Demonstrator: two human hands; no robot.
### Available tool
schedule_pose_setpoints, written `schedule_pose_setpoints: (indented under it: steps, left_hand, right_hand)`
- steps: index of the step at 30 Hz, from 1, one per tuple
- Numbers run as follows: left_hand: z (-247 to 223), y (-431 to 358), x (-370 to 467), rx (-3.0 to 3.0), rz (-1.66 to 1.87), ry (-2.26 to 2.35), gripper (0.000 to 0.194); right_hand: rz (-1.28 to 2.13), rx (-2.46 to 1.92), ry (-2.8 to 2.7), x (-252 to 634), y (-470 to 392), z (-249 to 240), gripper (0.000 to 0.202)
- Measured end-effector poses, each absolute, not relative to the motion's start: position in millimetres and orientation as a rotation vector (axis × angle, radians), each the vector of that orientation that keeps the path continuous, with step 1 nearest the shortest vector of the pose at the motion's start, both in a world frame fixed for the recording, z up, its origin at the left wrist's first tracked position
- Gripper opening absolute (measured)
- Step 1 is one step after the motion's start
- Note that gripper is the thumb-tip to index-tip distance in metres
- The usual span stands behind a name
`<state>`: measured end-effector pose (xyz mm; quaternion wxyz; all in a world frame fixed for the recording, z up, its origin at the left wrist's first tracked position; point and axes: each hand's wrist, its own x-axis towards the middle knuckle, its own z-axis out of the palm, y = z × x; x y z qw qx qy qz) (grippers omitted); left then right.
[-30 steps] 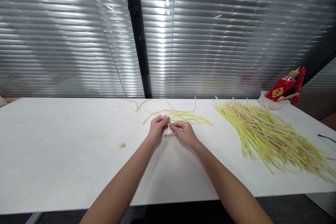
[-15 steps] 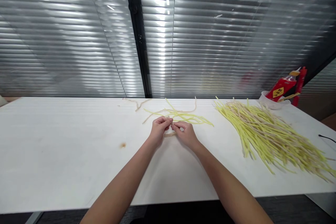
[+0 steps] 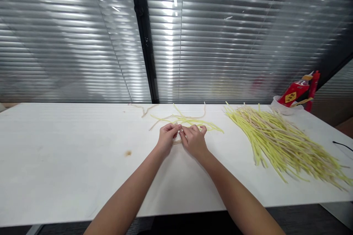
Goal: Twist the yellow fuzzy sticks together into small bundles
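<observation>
A small pale piece (image 3: 180, 129) is sitting at the meeting point of the fingertips, mostly hidden by them; the left hand (image 3: 166, 137) is pinching it, thumb and forefinger closed together; the right hand (image 3: 195, 141) is bringing its thumb and forefinger up against the same spot, its outer fingers bending apart, and from where I am standing I cannot tell whether it is gripping. A short beige strip (image 3: 177, 142) is showing just on the near side of the fingertips, between the two hands, its right end disappearing behind the right thumb; I cannot tell whether it is joining the pale piece.

Just beyond the hands, several loose yellow strands (image 3: 190, 120) are crossing one another, a long beige strand (image 3: 204, 110) curving among them; farther left, a bent beige strand (image 3: 145, 113) is lying near the far edge of the white table (image 3: 82, 161); a brown stain (image 3: 128, 153) is marking the surface left of the hands. Well to the right, a large heap (image 3: 281, 139) of yellow and beige strands is spreading; behind it, a red bottle (image 3: 293, 93) is leaning in a clear bowl (image 3: 285, 110).
</observation>
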<state>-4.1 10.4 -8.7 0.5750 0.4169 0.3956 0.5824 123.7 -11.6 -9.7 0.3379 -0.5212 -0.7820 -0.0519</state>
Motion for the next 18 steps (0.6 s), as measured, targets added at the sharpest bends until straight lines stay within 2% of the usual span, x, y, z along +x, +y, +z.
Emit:
schedule_pose_setpoints:
  steps: [7, 18]
  left_hand:
    - [-9.3, 10.6, -3.7, 0.977, 1.388, 0.973, 0.034]
    - [-11.6, 12.3, -5.1, 0.984, 1.375, 1.009, 0.038]
  right_hand:
    - [-0.331, -1.353, -2.083, 121.5, -10.2, -16.1, 0.024]
    - [-0.367, -1.345, -2.145, 124.1, -6.8, -16.3, 0.024]
